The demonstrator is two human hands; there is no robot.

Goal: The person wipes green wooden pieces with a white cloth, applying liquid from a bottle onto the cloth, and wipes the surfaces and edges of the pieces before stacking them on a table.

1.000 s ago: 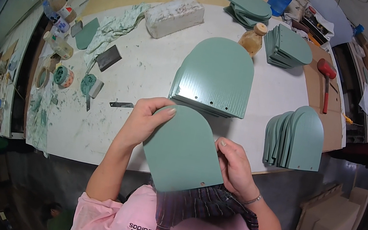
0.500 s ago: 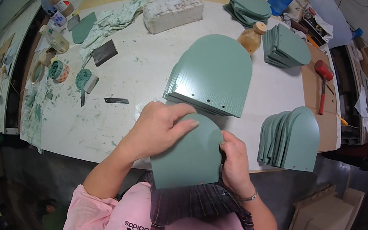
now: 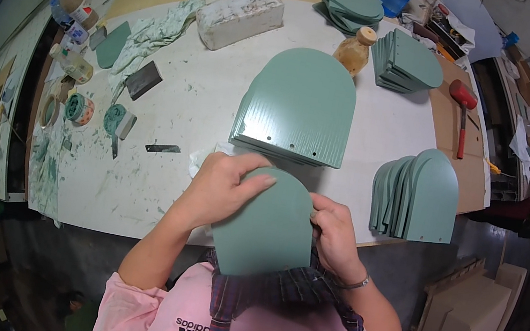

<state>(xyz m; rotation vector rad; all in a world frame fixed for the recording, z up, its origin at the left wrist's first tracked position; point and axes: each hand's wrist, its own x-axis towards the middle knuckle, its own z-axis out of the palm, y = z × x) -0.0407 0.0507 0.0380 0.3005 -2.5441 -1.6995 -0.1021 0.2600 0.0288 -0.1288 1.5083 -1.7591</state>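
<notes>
In front of my body I hold a green arched panel [image 3: 265,226], its rounded end toward the table and its straight end against my dark plaid apron [image 3: 257,292]. My left hand [image 3: 222,185] is closed over the panel's upper left edge, with the thumb lying on its face. At the upper right edge my right hand [image 3: 333,229] is closed, thumb and bent fingers pinching the rim; whether something small sits between them is hidden. Just beyond the held panel lies a stack of larger green arched panels [image 3: 298,100], with small holes along the straight edge.
More green panels stand at the right [image 3: 435,199] and lie at the back [image 3: 414,61]. A red mallet [image 3: 463,94], an amber bottle [image 3: 354,50], a whitish block [image 3: 241,19], a stained cloth [image 3: 154,32], a dark sanding block [image 3: 144,80] and a putty tub [image 3: 79,109] are around.
My right hand's fingers have curled more at the panel's edge. The held panel has shifted slightly toward my body. The whole view has moved a little.
</notes>
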